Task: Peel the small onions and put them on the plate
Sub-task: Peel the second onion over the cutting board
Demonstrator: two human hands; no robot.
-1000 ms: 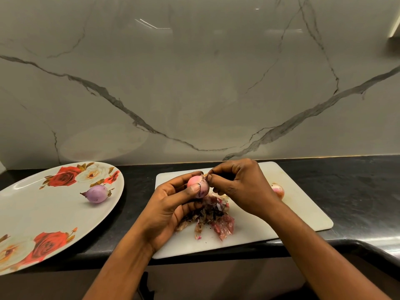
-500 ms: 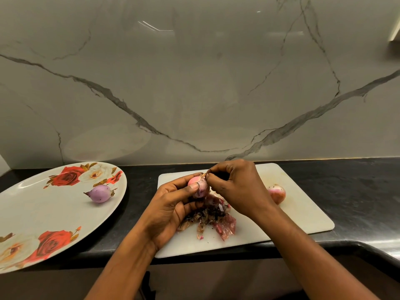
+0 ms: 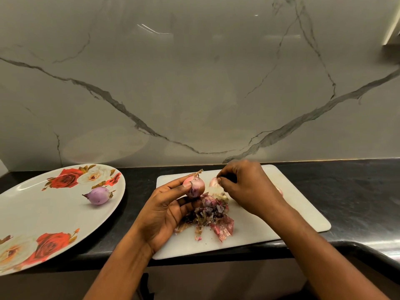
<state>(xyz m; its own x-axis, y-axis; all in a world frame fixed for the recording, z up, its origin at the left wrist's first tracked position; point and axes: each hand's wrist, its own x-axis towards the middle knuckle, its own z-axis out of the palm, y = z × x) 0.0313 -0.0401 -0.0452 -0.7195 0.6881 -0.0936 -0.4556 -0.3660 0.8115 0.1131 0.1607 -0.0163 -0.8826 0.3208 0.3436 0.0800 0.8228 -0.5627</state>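
Observation:
My left hand [image 3: 166, 211] grips a small pink onion [image 3: 194, 186] between thumb and fingers, above the white cutting board [image 3: 292, 215]. Just right of it my right hand [image 3: 249, 187] pinches a pale strip of onion skin [image 3: 214, 182] pulled off the onion. A heap of torn skins [image 3: 210, 215] lies on the board under both hands. One peeled purple onion [image 3: 98, 195] rests on the white rose-patterned plate [image 3: 43, 215] at the left. Another small onion [image 3: 280, 191] peeks out behind my right wrist, mostly hidden.
The board and plate sit on a black countertop [image 3: 357, 191] whose front edge curves outward at the right. A grey marble wall [image 3: 194, 83] rises directly behind.
My right hand has pulled away to the right from the onion's tip, taking a strip of skin with it. The onion in my left hand has stayed about where it was.

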